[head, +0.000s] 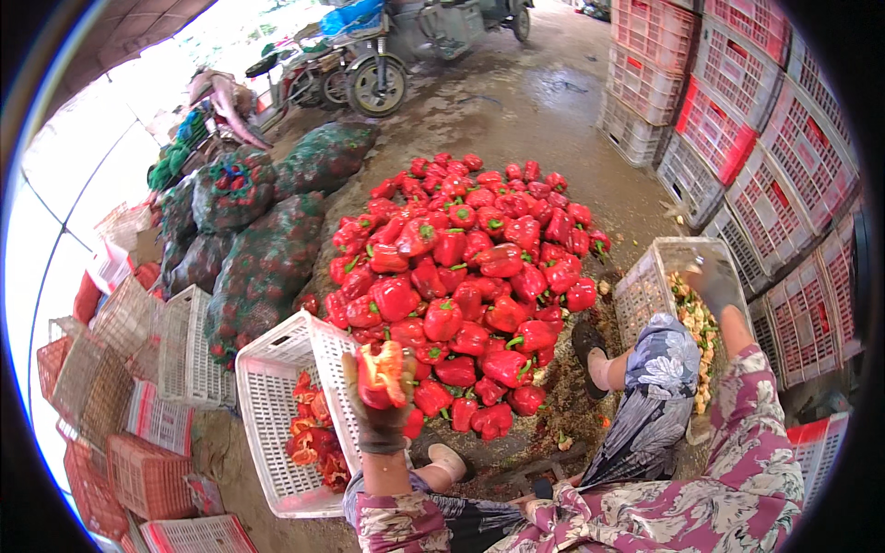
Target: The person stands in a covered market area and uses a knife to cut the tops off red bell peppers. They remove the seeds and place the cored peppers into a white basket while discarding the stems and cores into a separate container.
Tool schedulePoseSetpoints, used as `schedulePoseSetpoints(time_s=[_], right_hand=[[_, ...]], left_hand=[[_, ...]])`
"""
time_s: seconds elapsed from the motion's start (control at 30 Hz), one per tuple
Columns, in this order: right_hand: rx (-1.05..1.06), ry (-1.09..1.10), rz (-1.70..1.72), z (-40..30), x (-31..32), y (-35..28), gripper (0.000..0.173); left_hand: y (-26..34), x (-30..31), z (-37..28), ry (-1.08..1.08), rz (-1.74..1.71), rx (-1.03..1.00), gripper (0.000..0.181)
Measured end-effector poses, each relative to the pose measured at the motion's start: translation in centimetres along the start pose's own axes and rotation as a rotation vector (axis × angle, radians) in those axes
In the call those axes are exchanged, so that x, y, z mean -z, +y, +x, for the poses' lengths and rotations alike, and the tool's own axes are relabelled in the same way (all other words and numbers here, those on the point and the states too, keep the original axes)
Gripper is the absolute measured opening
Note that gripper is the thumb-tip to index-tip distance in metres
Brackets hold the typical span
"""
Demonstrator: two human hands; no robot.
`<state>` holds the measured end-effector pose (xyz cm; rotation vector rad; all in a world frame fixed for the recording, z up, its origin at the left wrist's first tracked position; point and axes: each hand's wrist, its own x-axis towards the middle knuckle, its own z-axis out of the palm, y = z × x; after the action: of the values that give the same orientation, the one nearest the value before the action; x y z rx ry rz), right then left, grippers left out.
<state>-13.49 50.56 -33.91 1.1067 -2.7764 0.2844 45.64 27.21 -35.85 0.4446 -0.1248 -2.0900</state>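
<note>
My gloved left hand (384, 422) holds an opened red bell pepper (379, 373), its pale inside showing, over the edge of a white plastic crate (276, 345). Opened red pepper pieces (314, 442) lie in that crate. My right hand (715, 283), gloved and blurred, is over a second crate (639, 283) that holds pepper cores with stems (695, 321); its fingers cannot be made out, nor whether they hold anything. Between the two crates, on the ground, lies a large heap of whole red bell peppers (449, 276).
Green net sacks of peppers (266, 256) lie left of the heap. Several crates (124, 387) stand at far left, and tall crate stacks (733, 117) rise at right. A three-wheeled vehicle (377, 79) is parked behind. Seeds and scraps (567, 408) litter the ground by my feet.
</note>
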Motion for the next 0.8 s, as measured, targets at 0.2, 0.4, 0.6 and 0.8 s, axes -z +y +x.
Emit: schedulePoseSetpoints(time_s=[0.2,0.4,0.6,0.8], right_hand=[[0.279,-0.181,0.750,-4.1,5.5,-18.1,0.042],[0.984,-0.301,0.500,-13.0,3.4,-31.3,0.048],[0.968,-0.500,0.372,-14.4,2.2,-31.7,0.035],[0.889,-0.405,0.632,-14.0,2.8,-32.1,0.025]], left_hand=[[-4.1,-2.3,0.2,-0.096,0.115,0.379,0.084],[-8.1,-0.6,0.8,-0.253,0.090,0.621,0.077],[-9.0,-1.2,-0.9,-0.097,0.272,0.629,0.068],[-7.4,-3.4,-2.9,-0.088,0.495,0.456,0.058]])
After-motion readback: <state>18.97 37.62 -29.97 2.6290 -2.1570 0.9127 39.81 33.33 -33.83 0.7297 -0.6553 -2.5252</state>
